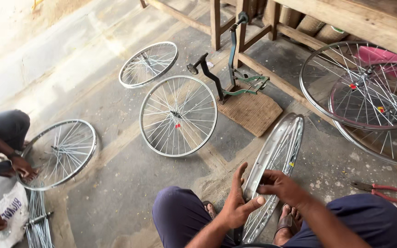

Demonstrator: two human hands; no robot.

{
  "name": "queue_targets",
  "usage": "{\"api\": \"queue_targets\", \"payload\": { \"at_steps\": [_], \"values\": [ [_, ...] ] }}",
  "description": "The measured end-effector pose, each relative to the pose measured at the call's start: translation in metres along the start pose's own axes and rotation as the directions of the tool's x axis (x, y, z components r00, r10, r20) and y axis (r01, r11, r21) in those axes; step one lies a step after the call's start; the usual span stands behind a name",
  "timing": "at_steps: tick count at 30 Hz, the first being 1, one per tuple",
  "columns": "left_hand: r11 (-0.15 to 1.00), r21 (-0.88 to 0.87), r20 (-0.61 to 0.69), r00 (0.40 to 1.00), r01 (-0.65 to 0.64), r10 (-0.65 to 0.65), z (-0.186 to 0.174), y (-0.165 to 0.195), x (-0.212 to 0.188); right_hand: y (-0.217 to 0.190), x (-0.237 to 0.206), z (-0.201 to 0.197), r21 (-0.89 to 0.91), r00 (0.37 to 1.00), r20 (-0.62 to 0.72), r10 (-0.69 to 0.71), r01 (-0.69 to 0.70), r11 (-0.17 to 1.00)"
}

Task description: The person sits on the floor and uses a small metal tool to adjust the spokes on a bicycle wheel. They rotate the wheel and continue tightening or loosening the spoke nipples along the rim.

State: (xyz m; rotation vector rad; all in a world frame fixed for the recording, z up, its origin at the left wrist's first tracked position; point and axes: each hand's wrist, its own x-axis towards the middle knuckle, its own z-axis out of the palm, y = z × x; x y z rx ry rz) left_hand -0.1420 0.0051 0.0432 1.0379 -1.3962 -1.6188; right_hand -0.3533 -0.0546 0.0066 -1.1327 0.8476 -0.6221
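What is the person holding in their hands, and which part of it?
A bicycle wheel standing on edge between the knees. Both hands hold its metal rim near the lower end: the left hand on one side, the right hand gripping the other.

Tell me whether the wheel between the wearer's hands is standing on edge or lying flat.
Standing on edge. The wheel rim rises from between the feet, left hand and right hand gripping it.
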Motion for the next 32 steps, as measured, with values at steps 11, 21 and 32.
{"api": "queue_targets", "payload": {
  "at_steps": [11, 21, 32],
  "values": [
    [0.935, 0.34, 0.124, 0.99, -0.099, 0.059, -0.019, 0.043, 0.074, 0.017, 0.012, 0.021, 0.251, 0.887, -0.013, -0.462, 0.45, 0.857],
    [0.964, 0.135, 0.052, 0.974, -0.227, 0.222, -0.008, 0.015, 0.014, 0.013, -0.026, 0.033, -0.422, 0.608, -0.396, -0.688, 0.545, 0.724],
    [0.984, -0.011, 0.044, 0.983, -0.176, 0.176, -0.006, -0.004, 0.009, 0.043, -0.008, 0.014, 0.257, 0.886, -0.364, -0.288, 0.393, 0.883]
  ]
}}
